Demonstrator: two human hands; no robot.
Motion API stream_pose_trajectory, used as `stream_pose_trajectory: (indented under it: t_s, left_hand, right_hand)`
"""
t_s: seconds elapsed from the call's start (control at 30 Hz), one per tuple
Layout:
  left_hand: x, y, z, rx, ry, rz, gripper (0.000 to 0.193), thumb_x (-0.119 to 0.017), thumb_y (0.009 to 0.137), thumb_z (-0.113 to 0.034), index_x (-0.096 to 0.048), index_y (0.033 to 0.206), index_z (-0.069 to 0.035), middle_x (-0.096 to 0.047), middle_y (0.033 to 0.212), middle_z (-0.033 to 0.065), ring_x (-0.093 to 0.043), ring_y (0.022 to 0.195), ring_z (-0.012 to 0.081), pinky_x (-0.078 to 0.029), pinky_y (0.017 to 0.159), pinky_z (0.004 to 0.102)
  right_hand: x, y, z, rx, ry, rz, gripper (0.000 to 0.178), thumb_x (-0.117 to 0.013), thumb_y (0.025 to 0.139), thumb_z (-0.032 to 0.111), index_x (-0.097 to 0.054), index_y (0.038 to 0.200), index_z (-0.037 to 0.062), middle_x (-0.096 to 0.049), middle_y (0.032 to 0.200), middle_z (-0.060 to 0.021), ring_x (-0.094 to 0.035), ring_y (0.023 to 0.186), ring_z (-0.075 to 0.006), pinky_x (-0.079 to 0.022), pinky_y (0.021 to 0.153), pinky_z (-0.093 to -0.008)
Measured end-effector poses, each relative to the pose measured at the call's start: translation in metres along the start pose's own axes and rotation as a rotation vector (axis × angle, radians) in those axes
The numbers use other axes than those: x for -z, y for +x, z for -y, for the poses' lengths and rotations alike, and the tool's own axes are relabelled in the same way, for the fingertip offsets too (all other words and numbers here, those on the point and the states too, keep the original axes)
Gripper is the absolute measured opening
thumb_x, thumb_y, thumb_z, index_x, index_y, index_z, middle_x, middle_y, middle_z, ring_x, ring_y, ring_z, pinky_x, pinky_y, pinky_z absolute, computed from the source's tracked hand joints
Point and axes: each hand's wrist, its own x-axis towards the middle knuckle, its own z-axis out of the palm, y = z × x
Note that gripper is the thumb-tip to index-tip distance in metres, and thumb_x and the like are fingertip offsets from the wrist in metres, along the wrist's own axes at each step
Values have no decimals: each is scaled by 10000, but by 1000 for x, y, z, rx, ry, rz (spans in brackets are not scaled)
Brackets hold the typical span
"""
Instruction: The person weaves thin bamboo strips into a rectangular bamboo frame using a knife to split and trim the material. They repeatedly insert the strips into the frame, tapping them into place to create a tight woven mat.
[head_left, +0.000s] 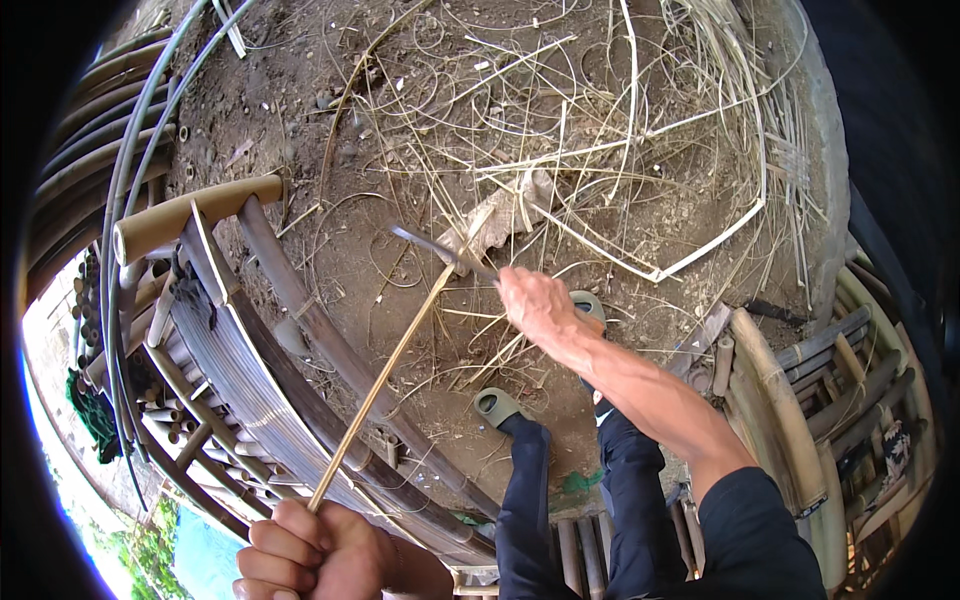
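Observation:
My left hand (312,553) is closed in a fist round the near end of a long, thin bamboo strip (383,377). The strip slants up and away to the right, toward the middle of the view. There my right hand (540,305) grips a knife, its fingers wrapped round a handle they hide. The knife's blade (432,243) points left and crosses the far part of the strip. Whether the edge touches the strip I cannot tell. A crumpled, pale brown piece of sheet (497,225) lies on the ground just beyond the blade.
Thin shavings and split strips (600,160) litter the dirt ground. To the left stands a bamboo frame (300,300) with a thick crosspiece (200,213). Another bamboo structure (790,400) is at the right. My shoes (500,407) are below my right hand.

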Motion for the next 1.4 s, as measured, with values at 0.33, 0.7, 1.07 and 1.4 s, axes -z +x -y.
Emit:
stream_pose_trajectory:
  t_s: [0.33, 0.7, 1.07, 1.4]
  left_hand:
    - [6, 4, -2, 2, 76, -177, 546, -380, 978, -607, -364, 716, -128, -269, 588, -42, -202, 492, 65, -186, 440, 218]
    - [14, 36, -173, 227, -61, -430, 337, -441, 1012, -393, -538, 931, -80, -481, 817, 34, -466, 783, 156, -389, 887, 357]
    - [99, -110, -421, 1039, -245, -844, 295, -521, 1007, -302, -613, 968, -23, -661, 993, 67, -627, 939, 165, -562, 870, 305]
    - [130, -69, -478, 812, 229, 507, 395, -509, 1014, -329, -608, 1180, 16, -654, 1064, 125, -621, 1021, 228, -493, 895, 354]
  right_hand:
    - [-6, -24, -46, -269, -11, 136, 241, -436, 1006, 165, -553, 854, 19, -458, 570, -41, -377, 440, -96, -338, 329, -272]
    - [129, -65, 58, -1056, 1520, -345, 570, -721, 841, 482, -561, 1009, -39, -673, 833, -200, -567, 452, -144, -500, 360, -289]
    - [392, -125, 221, -582, 1411, -646, 224, -685, 890, 240, -645, 859, 22, -684, 714, -95, -563, 489, -119, -462, 452, -267]
    - [446, -215, 492, 27, 912, -479, 350, -614, 944, 323, -671, 823, 0, -648, 616, -54, -549, 495, -84, -429, 447, -260]
